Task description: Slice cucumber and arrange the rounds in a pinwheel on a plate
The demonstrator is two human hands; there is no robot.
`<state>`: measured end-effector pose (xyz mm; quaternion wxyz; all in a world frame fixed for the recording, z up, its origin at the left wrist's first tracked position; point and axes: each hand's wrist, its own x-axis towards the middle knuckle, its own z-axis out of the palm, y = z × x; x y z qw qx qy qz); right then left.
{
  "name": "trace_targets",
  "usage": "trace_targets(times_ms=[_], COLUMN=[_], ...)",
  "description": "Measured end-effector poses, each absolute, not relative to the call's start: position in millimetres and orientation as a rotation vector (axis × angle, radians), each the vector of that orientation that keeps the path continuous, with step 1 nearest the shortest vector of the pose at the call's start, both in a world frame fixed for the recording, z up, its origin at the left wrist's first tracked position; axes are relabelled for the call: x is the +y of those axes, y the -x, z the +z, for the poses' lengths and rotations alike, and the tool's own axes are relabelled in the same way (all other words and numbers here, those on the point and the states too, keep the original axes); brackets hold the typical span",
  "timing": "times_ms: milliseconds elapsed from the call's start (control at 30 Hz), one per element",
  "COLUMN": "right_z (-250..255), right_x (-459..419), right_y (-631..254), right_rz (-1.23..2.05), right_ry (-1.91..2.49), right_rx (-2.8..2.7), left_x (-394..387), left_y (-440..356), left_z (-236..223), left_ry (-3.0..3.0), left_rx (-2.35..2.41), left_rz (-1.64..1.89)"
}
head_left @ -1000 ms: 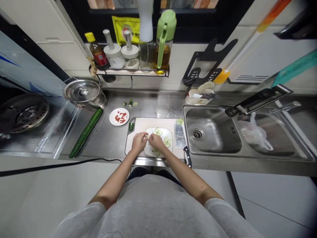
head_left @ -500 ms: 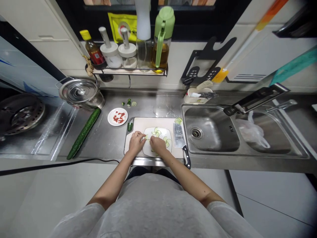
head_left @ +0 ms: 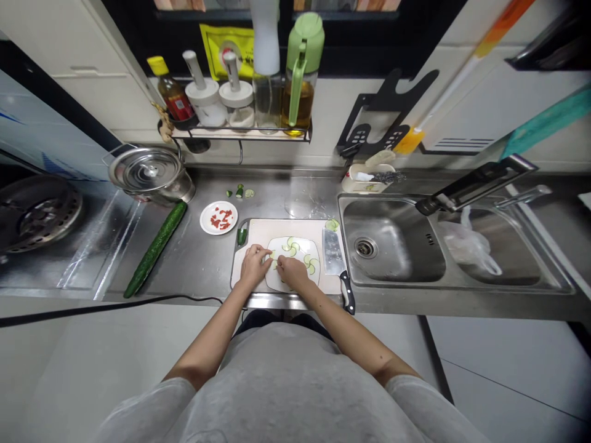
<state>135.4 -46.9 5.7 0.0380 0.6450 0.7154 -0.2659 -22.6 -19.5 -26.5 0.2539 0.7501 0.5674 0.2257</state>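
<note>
Thin cucumber slices (head_left: 290,247) lie in curved pinwheel groups on a white square plate (head_left: 302,289). The plate sits on a pale cutting board (head_left: 258,227). At the plate's left edge, my left hand (head_left: 253,266) has its thumb and forefinger apart, their tips touching slices there. My right hand (head_left: 292,272) is closed over the plate's middle, fingertips pinched beside those slices; what they hold is hidden. A cleaver (head_left: 332,253) lies on the board right of the plate, its black handle over the front edge. More slices (head_left: 332,225) are stacked above its blade.
Left of the board are a small plate (head_left: 206,226) of red pieces, a whole cucumber (head_left: 154,251) and a lidded steel pot (head_left: 150,172). Cucumber ends (head_left: 239,192) lie behind. A double sink (head_left: 392,240) is at right, under a rack (head_left: 240,133) of bottles and jars at back left.
My right hand has shifted very slightly left, toward my left fingertips. My left hand stays at the plate's left edge; the slices look the same.
</note>
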Motion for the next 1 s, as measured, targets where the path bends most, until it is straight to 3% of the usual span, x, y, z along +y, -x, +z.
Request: trace_targets(times_ms=[1000], right_z=[8.7], right_x=[-50.1], right_y=[-135.9], right_rz=[-0.742], right_ry=[-1.907], right_rx=[2.280], left_x=[-17.1], left_y=[19.5], left_z=[-28.7], left_ry=[-2.019], left_rx=[1.503], left_rz=[0.648])
